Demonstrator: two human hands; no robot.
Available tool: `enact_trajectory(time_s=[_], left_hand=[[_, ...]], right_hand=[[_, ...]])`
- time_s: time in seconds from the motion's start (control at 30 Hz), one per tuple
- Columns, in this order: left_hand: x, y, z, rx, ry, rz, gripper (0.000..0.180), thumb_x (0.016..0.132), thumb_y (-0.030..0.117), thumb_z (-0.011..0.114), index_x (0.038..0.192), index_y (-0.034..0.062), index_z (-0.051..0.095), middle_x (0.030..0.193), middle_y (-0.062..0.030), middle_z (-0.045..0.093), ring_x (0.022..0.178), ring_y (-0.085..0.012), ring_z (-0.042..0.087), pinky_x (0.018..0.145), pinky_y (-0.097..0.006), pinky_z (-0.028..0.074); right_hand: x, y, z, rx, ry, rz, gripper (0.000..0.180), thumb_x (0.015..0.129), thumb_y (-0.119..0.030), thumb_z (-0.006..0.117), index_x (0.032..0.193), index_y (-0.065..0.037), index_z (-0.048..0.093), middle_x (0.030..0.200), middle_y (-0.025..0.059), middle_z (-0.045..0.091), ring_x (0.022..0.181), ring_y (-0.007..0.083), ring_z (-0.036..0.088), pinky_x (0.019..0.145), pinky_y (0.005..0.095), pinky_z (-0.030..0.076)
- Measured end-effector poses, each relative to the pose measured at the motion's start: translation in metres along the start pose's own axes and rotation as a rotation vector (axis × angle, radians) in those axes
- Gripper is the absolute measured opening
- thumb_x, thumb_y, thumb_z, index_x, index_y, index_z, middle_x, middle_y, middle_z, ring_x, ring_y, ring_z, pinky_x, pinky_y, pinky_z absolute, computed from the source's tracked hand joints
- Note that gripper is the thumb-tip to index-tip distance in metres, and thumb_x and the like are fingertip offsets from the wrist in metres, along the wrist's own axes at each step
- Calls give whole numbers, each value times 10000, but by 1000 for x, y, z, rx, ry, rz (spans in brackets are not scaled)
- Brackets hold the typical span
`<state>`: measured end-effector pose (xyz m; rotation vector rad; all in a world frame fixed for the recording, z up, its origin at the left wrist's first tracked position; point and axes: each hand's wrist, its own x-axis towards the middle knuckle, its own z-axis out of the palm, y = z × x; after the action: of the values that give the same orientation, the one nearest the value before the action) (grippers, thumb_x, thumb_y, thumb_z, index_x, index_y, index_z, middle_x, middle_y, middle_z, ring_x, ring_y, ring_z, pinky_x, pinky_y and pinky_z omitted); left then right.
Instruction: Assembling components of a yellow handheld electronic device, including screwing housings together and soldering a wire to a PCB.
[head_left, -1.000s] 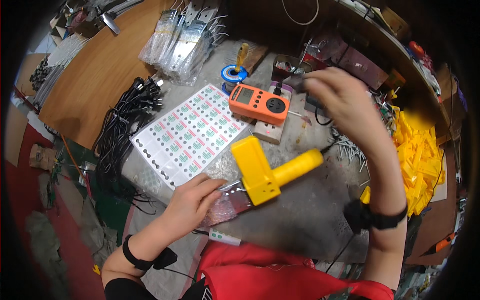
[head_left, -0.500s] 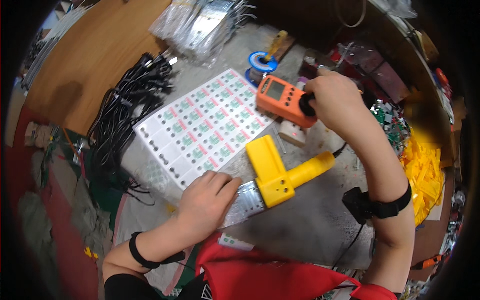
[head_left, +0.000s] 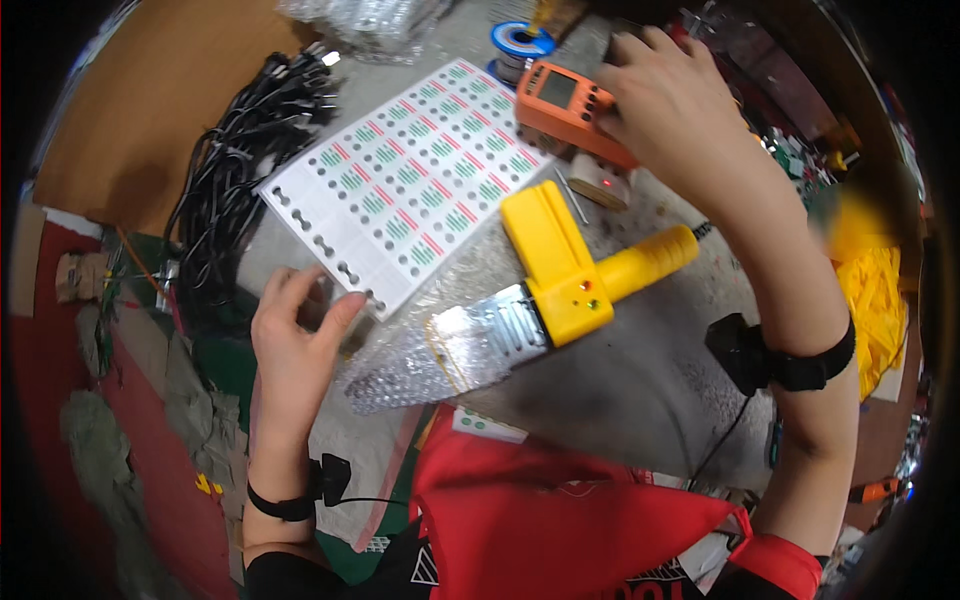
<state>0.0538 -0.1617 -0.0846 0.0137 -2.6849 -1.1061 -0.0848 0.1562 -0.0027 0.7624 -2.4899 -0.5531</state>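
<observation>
My left hand (head_left: pixel 297 330) is open at the near left corner of a white sticker sheet (head_left: pixel 410 180) with green and red labels. Its thumb reaches the sheet's edge; I cannot tell whether it touches. My right hand (head_left: pixel 675 125) is over the right end of an orange handheld meter (head_left: pixel 570 110), fingers spread, the thumb side against the casing. Between my arms lies a yellow pipe welding iron (head_left: pixel 570 290) with a cord at its handle. Its metal plate (head_left: pixel 490 330) is covered by bubble wrap (head_left: pixel 400 375).
A bundle of black cables (head_left: pixel 235 170) lies left of the sheet. Behind the meter stands a blue solder spool (head_left: pixel 522 42). A small block with a red light (head_left: pixel 600 182) sits below the meter. Yellow plastic parts (head_left: pixel 868 310) are piled at the right, near green circuit boards (head_left: pixel 790 155).
My left hand has left the metal plate and moved left to the sheet's corner, its fingers parting. The right hand's fingers have spread off the meter's knob. The view has shifted, so the table sits higher.
</observation>
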Motion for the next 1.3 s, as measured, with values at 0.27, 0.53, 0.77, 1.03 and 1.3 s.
enact_trajectory(time_s=[0.27,0.53,0.77,1.03,1.3], left_hand=[[19,35,30,-683,-154,-188,799,822,-70,675,1477,-18,222,1319,-174,551,1152,-228,606,963,-337,503],[21,54,27,-1002,-112,-361,693,805,-160,619,1405,1,311,1308,-157,555,1184,-216,596,998,-337,506],[22,53,31,-1081,-165,-390,616,829,-123,658,1355,3,364,1295,-141,569,1171,-207,601,994,-339,508],[25,62,38,-959,-93,-188,661,815,-163,622,1382,-6,320,1333,-149,526,1216,-222,566,1035,-353,477],[27,58,31,-939,-75,-77,785,808,-177,597,1475,2,223,1343,-148,512,1231,-226,554,1038,-352,474]], right_hand=[[-17,-63,-33,723,102,-28,112,757,-127,696,830,-43,687,873,119,645,914,316,623,796,438,513],[-19,-105,-26,1049,33,-21,282,719,-174,767,929,-44,632,879,114,636,915,310,618,806,439,502],[-15,-110,-29,1036,28,15,247,709,-138,734,887,-45,591,816,122,648,848,324,632,835,438,480],[-19,-113,-25,1068,69,30,152,699,-107,686,807,-40,604,711,160,641,765,363,642,742,467,513],[-16,-102,-25,1111,95,24,123,715,-133,686,762,-45,614,722,130,642,754,346,637,707,461,512]])
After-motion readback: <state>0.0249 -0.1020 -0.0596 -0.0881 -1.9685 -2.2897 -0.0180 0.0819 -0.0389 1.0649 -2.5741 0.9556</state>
